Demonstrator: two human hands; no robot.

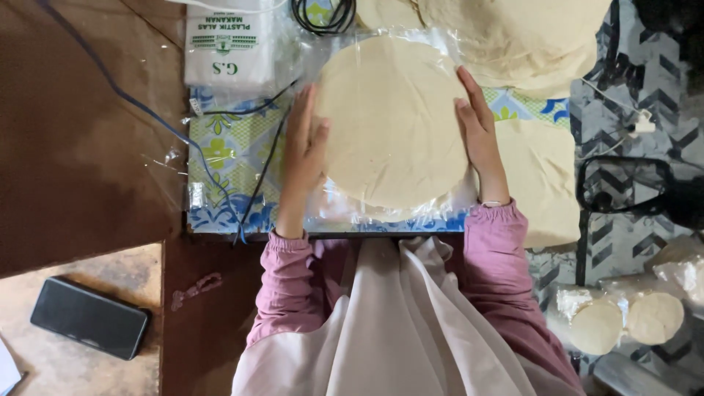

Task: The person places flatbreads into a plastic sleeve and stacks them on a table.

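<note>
Two flat open hands, left hand point(304, 150) and right hand point(478, 136), cup the flatbread stack point(392, 121) on clear plastic wrap point(345, 209) at the board's point(220, 158) near edge; wrap looks unfolded, more loose flatbreads point(513, 37) wait at the far edge.

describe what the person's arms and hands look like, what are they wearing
Both arms are in long mauve-pink sleeves, gathered with elastic at the wrists. The left hand and right hand are bare, with no gloves, and no rings are visible. A pale cream cloth drapes down between the arms.
</note>
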